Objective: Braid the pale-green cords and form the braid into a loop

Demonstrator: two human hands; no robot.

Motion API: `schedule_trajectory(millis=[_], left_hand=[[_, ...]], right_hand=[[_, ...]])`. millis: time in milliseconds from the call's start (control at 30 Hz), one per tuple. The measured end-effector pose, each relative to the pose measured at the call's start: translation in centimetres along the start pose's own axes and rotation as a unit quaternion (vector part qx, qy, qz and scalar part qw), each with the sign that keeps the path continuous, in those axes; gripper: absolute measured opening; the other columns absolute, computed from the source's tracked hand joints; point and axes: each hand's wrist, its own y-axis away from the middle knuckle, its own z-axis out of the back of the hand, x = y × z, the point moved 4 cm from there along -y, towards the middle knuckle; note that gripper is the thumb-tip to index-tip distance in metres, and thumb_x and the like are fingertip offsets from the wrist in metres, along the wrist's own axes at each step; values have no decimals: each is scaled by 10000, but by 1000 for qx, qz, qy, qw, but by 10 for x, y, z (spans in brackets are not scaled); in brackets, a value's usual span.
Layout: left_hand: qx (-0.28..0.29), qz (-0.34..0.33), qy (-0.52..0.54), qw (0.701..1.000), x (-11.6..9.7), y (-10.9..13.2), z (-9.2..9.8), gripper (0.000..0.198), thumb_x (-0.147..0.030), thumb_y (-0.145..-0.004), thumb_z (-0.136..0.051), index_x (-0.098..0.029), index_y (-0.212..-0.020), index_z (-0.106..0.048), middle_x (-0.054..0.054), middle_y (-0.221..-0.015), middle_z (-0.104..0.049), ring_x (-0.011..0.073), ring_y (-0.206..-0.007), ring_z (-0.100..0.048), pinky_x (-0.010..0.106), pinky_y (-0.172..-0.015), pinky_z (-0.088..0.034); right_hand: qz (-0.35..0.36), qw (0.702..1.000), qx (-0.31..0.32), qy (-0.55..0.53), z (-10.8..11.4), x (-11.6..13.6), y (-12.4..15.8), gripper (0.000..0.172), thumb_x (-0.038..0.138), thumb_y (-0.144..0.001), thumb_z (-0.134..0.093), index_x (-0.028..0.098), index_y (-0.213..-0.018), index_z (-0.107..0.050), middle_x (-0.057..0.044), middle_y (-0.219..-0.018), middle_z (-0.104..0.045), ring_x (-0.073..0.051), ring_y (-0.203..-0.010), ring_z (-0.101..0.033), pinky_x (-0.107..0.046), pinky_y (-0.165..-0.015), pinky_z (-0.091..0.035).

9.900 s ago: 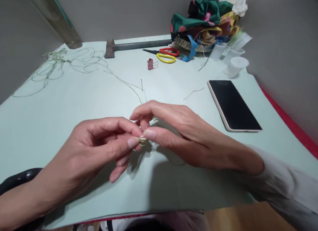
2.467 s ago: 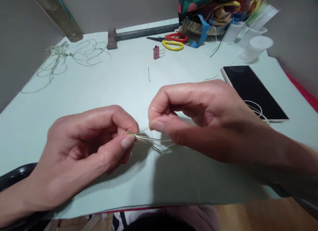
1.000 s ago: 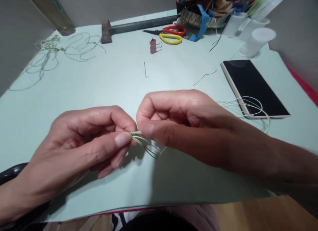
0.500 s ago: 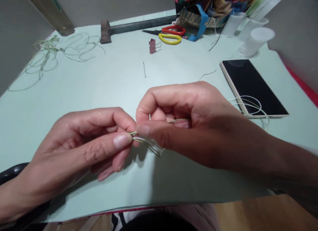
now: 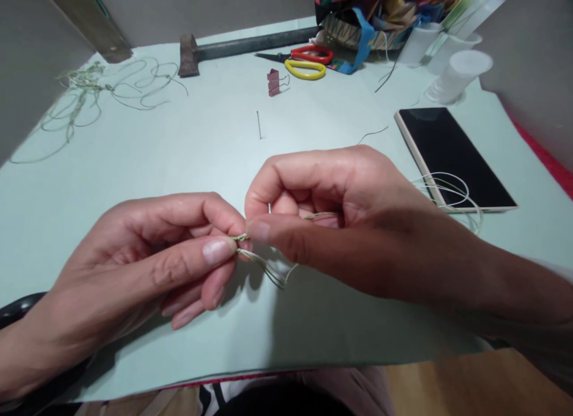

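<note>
Between thumb and forefinger, my left hand (image 5: 179, 255) pinches a thin braided green-and-white cord (image 5: 240, 237). My right hand (image 5: 322, 219) is closed right beside it, thumb against forefinger, on the other end of the cord's strands. Loose green and white strands (image 5: 266, 267) hang in a small loop below the pinch, between the two hands. More thread runs through the curled fingers of my right hand, and looped cord (image 5: 465, 195) trails out past the wrist over the phone. The fingertips hide the exact point of grip.
A black phone (image 5: 456, 156) lies at right, near white spools (image 5: 461, 76). Along the back are a hammer (image 5: 250, 44), scissors (image 5: 308, 61) and a fabric-filled basket (image 5: 358, 31). A binder clip (image 5: 274, 83) and a pin (image 5: 258, 125) lie mid-table; tangled cord (image 5: 89, 94) is at left.
Both hands keep their pinch in nearly the same place. The hanging strands have sagged slightly lower and to the left, and a little more braid shows between the fingertips.
</note>
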Motion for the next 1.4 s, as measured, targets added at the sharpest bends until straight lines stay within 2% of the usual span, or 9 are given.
schedule_trajectory(millis=[267, 367, 467, 567, 667, 800, 933, 1200, 1400], left_hand=[[-21, -10, 2, 1000, 0, -1, 2, 112, -394, -893, -803, -282, -886, -793, -20, -519, -618, 98, -394, -493, 160, -331, -363], [-29, -14, 5, 999, -1, -2, 1, 130, -398, -888, -804, -270, -867, -792, -20, -515, -597, 94, -395, -472, 161, -326, -354], [-31, -19, 4, 999, -1, -5, 1, 126, -392, -899, -791, -270, -866, -800, -15, -513, -584, 86, -394, -449, 162, -327, -336], [-37, -18, 13, 999, 0, -5, 2, 111, -376, -884, -803, -266, -869, -805, -6, -518, -589, 93, -401, -452, 176, -340, -350], [-39, -12, 20, 999, 2, -4, 3, 113, -372, -877, -807, -262, -903, -813, -3, -530, -604, 95, -413, -449, 179, -348, -351], [-37, -12, 20, 999, 2, -5, 3, 146, -401, -883, -801, -255, -883, -814, -14, -511, -582, 82, -404, -428, 164, -338, -338], [-41, -19, 22, 999, 0, -7, 2, 147, -381, -877, -808, -239, -843, -808, -5, -514, -585, 85, -403, -461, 165, -335, -365], [-49, -29, -3, 998, -2, -7, 2, 120, -379, -875, -803, -265, -838, -807, -3, -532, -596, 97, -414, -492, 180, -351, -390], [-67, -27, -34, 997, -1, -6, 6, 173, -448, -885, -789, -276, -864, -800, -14, -505, -560, 117, -421, -490, 189, -338, -378]], right_hand=[[-17, 1000, -3, 20, 1, -6, -2, 120, 280, -896, -644, 244, -782, -640, 45, -659, -531, -87, -565, -443, -202, -446, -339], [85, 989, -69, 101, 6, -4, -3, 79, 245, -925, -651, 230, -848, -660, 43, -773, -617, -99, -685, -530, -206, -566, -425], [206, 939, -153, 229, 7, 3, 5, 66, 193, -957, -625, 216, -920, -675, 17, -921, -675, -131, -835, -588, -252, -741, -487], [264, 900, -175, 298, 0, 9, 14, 169, 145, -1015, -562, 195, -910, -684, 19, -870, -676, -115, -769, -577, -251, -714, -478], [286, 889, -152, 325, -8, 10, 17, 175, 121, -1014, -599, 177, -896, -716, 34, -840, -694, -86, -676, -545, -235, -635, -458], [275, 900, -131, 311, -9, 4, 11, 91, 117, -906, -770, 160, -846, -716, 78, -738, -663, -45, -534, -437, -228, -536, -405], [199, 939, -108, 258, -5, -5, 3, 134, 216, -894, -810, 188, -836, -693, 120, -551, -478, -42, -449, -355, -236, -473, -338], [158, 963, -54, 210, -5, -3, 3, 162, 183, -993, -621, 210, -856, -702, 59, -732, -672, -85, -607, -526, -245, -560, -422], [168, 954, -93, 229, -2, -2, 5, 169, 175, -995, -625, 218, -837, -663, 70, -689, -615, -85, -599, -509, -248, -581, -401]])
